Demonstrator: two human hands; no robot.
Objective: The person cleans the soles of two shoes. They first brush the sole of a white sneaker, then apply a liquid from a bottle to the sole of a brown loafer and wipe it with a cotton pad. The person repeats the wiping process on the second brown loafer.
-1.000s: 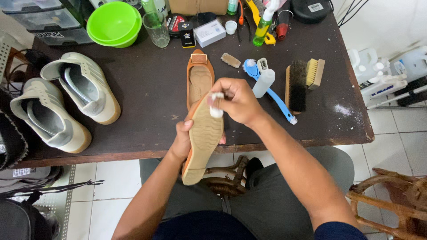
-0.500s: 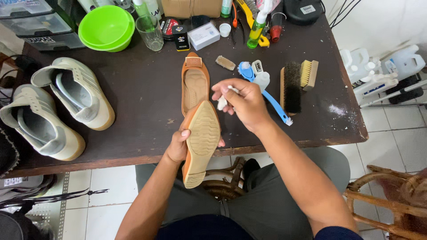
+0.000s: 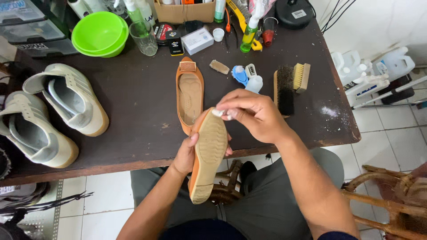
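- The left hand (image 3: 187, 153) grips an orange flat shoe (image 3: 208, 155) sole-up, out past the near edge of the tabletop (image 3: 142, 102) and over the person's lap. The fingers wrap the far side and only the thumb shows on the near rim. Judged from that, a firm push on the toe could twist the shoe in the grip or drop it to the tiled floor (image 3: 89, 209).
- The right hand (image 3: 255, 115) has its fingers pinched shut on a small white piece (image 3: 221, 113), cloth or sponge, I cannot tell which, touching the toe end of the sole. It is so small that it could slip from the pinch, and the fingertips would then rub the sole bare.
- The matching shoe (image 3: 190, 95) lies upright on the tabletop just beyond the held toe. A forward stroke that overshoots could knock it or smear its inside.
- A blue-handled brush (image 3: 241, 74), a small white bottle (image 3: 254, 83) and a dark brush (image 3: 284, 89) lie near the right wrist. A wide sweep of the forearm could push them over.
- White powder or residue (image 3: 329, 111) sits near the right edge of the tabletop and could transfer to a sleeve or the shoe if brushed.
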